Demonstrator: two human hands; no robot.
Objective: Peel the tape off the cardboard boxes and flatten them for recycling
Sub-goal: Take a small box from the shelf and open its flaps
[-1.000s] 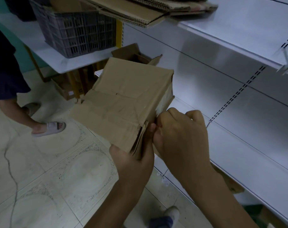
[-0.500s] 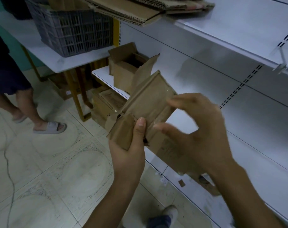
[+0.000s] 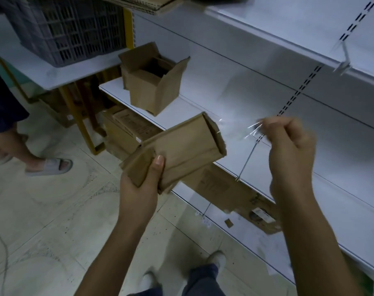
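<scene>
The left hand (image 3: 141,186) clamps the near end of a small cardboard box (image 3: 181,150), thumb lying flat on the upper face and the fingers wrapped underneath, out of sight. The box is partly collapsed and held in the air over the floor, just in front of the white shelf (image 3: 177,116). Its long axis runs from lower left at the hand up and to the right, and its far open end points toward the shelving. The right hand (image 3: 292,146) is closed into a loose fist off to the right, well apart from the box, pinching a strip of clear tape (image 3: 253,130) between its fingertips. The tape is transparent and motion-blurred; only glints show, so its full length and whether it still joins the box edge cannot be told.

Behind, a second open box (image 3: 154,82) stands on the same shelf with its flaps up. Flattened cardboard (image 3: 222,186) lies on the lower shelf, partly hidden by the held box and the right forearm. A grey crate (image 3: 68,28) sits on a table at upper left, cut off by the frame. Another person's sandalled foot (image 3: 51,166) stands on the tiled floor.
</scene>
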